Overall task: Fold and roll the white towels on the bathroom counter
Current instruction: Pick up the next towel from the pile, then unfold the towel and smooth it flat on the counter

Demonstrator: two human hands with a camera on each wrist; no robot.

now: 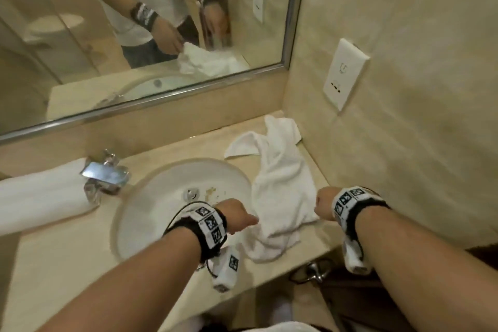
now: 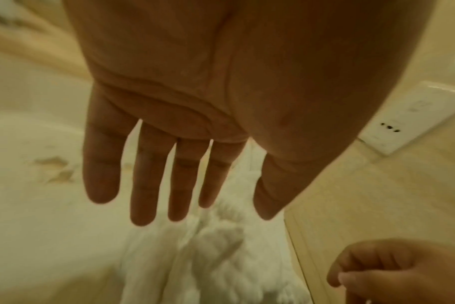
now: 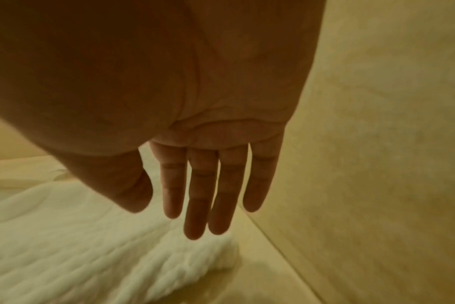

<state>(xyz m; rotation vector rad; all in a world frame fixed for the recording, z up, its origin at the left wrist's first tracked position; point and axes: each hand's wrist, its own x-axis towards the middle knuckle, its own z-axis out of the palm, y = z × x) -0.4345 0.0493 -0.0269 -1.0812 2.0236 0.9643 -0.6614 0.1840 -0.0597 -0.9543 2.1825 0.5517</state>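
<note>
Two white terry towels in sight: one crumpled white towel (image 1: 280, 183) on the beige stone counter (image 1: 67, 256) between the round white sink basin (image 1: 151, 213) and the side wall, one folded white towel (image 1: 40, 197) left of the chrome tap (image 1: 105, 174). My left hand (image 1: 239, 219) and right hand (image 1: 324, 206) hover at the crumpled towel's near edges, fingers straight, holding nothing. Wall close on right; sink rim crowds left.

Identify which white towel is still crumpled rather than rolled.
The crumpled towel right of the sink, between both hands. The other towel, left of the faucet, lies neatly rolled.
</note>
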